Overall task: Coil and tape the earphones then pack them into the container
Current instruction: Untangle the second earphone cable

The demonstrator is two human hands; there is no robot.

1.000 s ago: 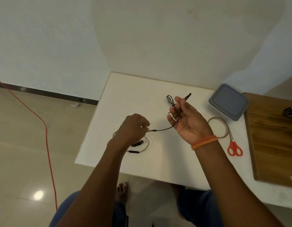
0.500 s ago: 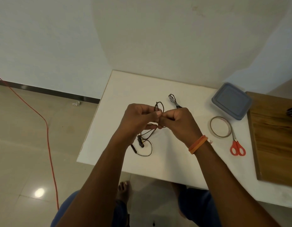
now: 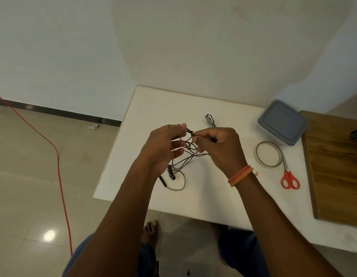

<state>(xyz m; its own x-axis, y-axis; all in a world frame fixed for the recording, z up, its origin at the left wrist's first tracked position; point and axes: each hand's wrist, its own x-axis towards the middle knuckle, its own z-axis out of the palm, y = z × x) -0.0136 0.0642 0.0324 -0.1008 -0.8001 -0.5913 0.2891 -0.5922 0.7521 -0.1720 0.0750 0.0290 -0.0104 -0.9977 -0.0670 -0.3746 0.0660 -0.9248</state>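
Black wired earphones (image 3: 190, 148) hang in loose loops between my two hands above the white table (image 3: 203, 192). My right hand (image 3: 219, 146) pinches the cord near its top between thumb and forefinger. My left hand (image 3: 165, 144) faces it with fingers spread and its fingertip touching the cord's upper loop. The cord's lower end with the earbuds (image 3: 171, 173) trails onto the table under my left wrist. A second small coiled earphone (image 3: 210, 120) lies on the table behind my right hand. The grey lidded container (image 3: 282, 121) stands at the back right.
A tape roll (image 3: 269, 153) and red-handled scissors (image 3: 289, 179) lie right of my hands. A wooden board (image 3: 337, 168) covers the table's right side, with a dark object (image 3: 356, 133) at its far edge. An orange cable (image 3: 57, 160) runs across the floor at left.
My hands came together from apart, then the left fingers loosened and spread while the right hand kept pinching. The cord went from one stretched line to several loose loops.
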